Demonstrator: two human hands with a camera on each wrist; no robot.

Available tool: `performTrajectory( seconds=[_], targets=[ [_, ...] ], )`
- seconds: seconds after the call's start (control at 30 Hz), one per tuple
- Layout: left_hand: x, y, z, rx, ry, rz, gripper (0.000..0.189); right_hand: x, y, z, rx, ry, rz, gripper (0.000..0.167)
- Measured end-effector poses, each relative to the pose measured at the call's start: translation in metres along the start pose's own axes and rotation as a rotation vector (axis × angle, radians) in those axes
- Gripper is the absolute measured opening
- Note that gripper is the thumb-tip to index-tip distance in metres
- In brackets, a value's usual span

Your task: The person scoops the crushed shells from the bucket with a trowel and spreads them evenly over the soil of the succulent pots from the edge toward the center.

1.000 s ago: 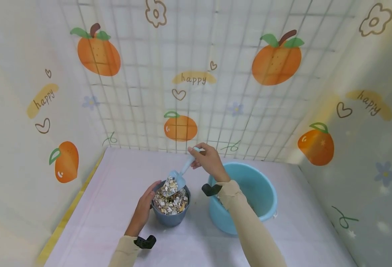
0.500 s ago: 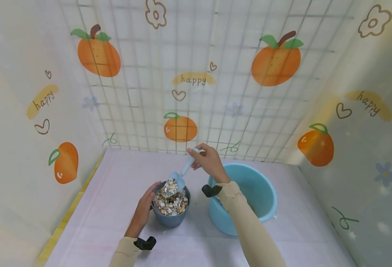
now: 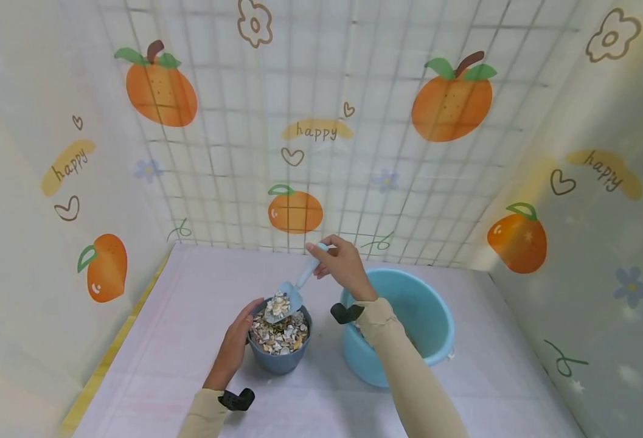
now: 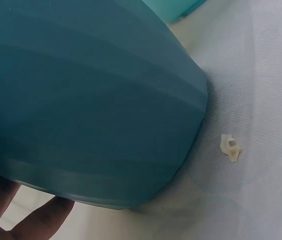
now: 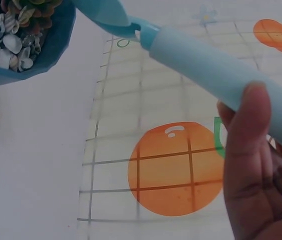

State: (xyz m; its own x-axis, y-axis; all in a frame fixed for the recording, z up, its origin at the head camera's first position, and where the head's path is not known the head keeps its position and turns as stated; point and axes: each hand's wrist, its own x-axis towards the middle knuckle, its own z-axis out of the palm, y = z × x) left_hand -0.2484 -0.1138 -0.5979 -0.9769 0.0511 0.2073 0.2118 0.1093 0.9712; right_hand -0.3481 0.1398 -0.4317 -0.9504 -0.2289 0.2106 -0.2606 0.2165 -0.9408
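Observation:
In the head view, a blue-grey flowerpot [image 3: 279, 364] stands on the table, full of shell pieces [image 3: 280, 342]. A succulent [image 5: 40, 11] shows among shells inside it in the right wrist view. My left hand [image 3: 235, 342] holds the pot's left side, its fingers [image 4: 45, 220] lying against the wall. My right hand [image 3: 344, 263] grips the handle of a light-blue scoop [image 3: 311, 268], between thumb and fingers. The scoop's blade, loaded with shell pieces, slants down over the back of the pot's opening.
Right of the pot stands a larger light-blue bucket [image 3: 446, 340], partly hidden by the right forearm; some shells show inside. A loose shell bit [image 4: 230, 147] lies beside the pot. A grid wall with printed oranges [image 3: 295, 212] closes off the back.
The scoop's blade has tipped slightly and its shell load looks a little smaller. Both hands stay nearly where they were.

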Motion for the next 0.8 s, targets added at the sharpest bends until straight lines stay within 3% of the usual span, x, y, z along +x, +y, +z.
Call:
performTrajectory(
  seconds=[0.33, 0.8],
  targets=[
    [0.005, 0.003, -0.001, 0.059, 0.008, 0.006, 0.046, -0.001, -0.002, -0.001, 0.002, 0.012, -0.012, 0.041],
    [0.011, -0.002, -0.003, 0.031, 0.001, 0.011, 0.044, -0.003, -0.002, -0.004, 0.017, 0.028, -0.038, 0.040]
  ],
)
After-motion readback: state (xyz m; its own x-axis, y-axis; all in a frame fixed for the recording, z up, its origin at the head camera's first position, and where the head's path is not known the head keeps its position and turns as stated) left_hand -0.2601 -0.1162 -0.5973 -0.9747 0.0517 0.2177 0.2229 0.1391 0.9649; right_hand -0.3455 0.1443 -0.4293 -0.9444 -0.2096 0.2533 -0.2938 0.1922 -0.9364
